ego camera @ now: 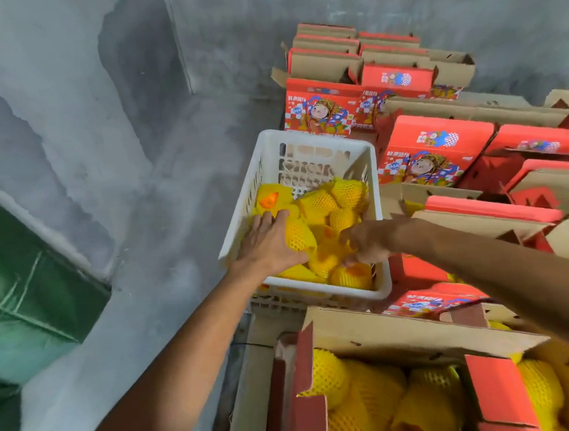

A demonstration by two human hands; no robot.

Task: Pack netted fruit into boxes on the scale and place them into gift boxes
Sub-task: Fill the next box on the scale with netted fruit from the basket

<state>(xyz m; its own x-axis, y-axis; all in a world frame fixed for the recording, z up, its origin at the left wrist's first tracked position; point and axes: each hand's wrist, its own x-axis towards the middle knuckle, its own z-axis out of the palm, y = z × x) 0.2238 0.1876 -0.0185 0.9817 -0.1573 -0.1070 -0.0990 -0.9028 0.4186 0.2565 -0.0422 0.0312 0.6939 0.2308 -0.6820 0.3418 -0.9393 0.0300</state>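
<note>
A white plastic crate (317,140) holds several fruits in yellow foam netting (346,192). Both my hands are inside it. My left hand (268,240) lies over a netted fruit (297,236) at the crate's left side, fingers spread and slightly bent round it. My right hand (364,242) reaches in from the right, its fingers curled down among the netted fruits; what it holds is hidden. An open cardboard box (407,335) with red flaps, at the bottom, is filled with netted fruits (371,396).
Red printed gift boxes (435,147) stand stacked behind and to the right of the crate, several with open cardboard flaps. A grey concrete wall and floor fill the left. A green sheet (17,283) lies at the far left.
</note>
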